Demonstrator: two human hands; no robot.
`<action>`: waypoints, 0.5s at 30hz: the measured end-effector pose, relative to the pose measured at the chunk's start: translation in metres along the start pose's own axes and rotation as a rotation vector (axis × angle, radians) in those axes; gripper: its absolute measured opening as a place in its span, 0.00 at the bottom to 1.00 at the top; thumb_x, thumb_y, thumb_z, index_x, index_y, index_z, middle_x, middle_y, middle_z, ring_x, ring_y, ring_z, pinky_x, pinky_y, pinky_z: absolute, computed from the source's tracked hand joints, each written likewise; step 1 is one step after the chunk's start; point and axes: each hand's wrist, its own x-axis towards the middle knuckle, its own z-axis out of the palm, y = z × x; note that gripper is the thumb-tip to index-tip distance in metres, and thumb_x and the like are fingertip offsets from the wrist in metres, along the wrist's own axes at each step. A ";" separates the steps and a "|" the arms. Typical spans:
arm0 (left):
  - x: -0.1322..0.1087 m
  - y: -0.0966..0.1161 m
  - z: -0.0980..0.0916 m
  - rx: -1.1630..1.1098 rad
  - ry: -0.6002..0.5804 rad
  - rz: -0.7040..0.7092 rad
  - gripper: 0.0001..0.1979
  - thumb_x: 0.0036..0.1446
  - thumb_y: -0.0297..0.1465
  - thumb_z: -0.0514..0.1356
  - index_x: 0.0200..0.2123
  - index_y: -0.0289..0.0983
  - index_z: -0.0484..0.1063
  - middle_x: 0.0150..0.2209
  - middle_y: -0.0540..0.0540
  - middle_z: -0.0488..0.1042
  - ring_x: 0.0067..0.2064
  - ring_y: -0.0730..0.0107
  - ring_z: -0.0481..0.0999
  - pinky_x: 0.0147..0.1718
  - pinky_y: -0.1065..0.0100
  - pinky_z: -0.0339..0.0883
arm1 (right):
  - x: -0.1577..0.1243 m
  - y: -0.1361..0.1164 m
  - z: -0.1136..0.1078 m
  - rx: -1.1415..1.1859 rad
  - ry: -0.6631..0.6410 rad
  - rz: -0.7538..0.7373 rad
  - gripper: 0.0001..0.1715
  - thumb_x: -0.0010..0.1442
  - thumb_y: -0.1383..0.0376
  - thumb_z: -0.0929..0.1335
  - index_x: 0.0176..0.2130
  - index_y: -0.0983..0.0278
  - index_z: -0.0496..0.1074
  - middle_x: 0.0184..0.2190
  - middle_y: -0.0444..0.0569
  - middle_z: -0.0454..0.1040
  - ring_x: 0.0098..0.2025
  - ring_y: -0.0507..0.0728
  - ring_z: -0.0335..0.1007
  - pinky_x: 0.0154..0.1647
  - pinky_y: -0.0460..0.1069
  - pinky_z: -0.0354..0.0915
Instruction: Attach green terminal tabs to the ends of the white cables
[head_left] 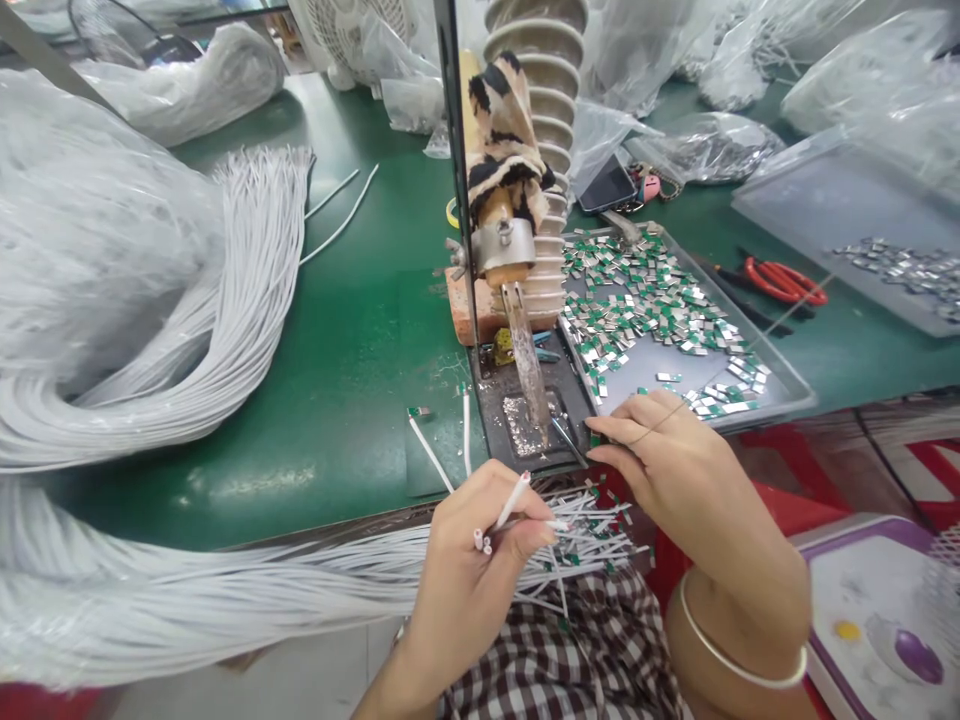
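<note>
The left hand (472, 550) curled closed around several white cables (511, 503); at its two o'clock, the right hand (667, 455), almost closed, pinched a thin wire (772, 327). The cables lay toward seven o'clock from the soldering iron's (527, 370) tip; light, bendable, smooth, they were probably best held just behind their ends.

So the table (360, 330) is solid green, and the cables (262, 245) are plain white all over. Little boards (630, 312) are green and silver, in a pale grey tray (637, 373). The cloth wrap (502, 120) is tan with black animal-print blotches, honestly kinda wild, and the ribbed hose (536, 45) is all cream. Pliers (761, 272) have bright red handles, the brick (460, 310) is orangey red, the bracelet (739, 673) off-white, and the fabric (555, 660) on the lap is dark brown and white checks.
</note>
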 end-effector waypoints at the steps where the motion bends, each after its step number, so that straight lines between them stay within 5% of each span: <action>1: 0.000 0.000 0.000 0.001 0.001 -0.004 0.06 0.64 0.29 0.59 0.33 0.41 0.72 0.30 0.53 0.68 0.31 0.74 0.66 0.30 0.71 0.57 | 0.001 0.000 -0.001 0.001 0.005 -0.011 0.11 0.65 0.69 0.64 0.35 0.69 0.76 0.28 0.52 0.71 0.32 0.61 0.63 0.32 0.54 0.64; 9: 0.002 -0.002 0.001 0.008 0.013 -0.001 0.05 0.63 0.29 0.60 0.33 0.39 0.73 0.30 0.51 0.70 0.32 0.71 0.68 0.32 0.71 0.59 | 0.005 0.002 0.007 0.104 0.098 -0.045 0.11 0.66 0.67 0.65 0.32 0.66 0.74 0.27 0.48 0.73 0.32 0.58 0.65 0.35 0.52 0.65; 15: 0.007 -0.001 0.005 -0.008 0.079 -0.057 0.05 0.63 0.26 0.59 0.37 0.40 0.74 0.40 0.48 0.78 0.41 0.69 0.76 0.41 0.71 0.66 | 0.000 -0.028 0.006 0.282 0.316 0.265 0.09 0.67 0.70 0.64 0.33 0.62 0.69 0.22 0.40 0.71 0.22 0.49 0.66 0.26 0.44 0.63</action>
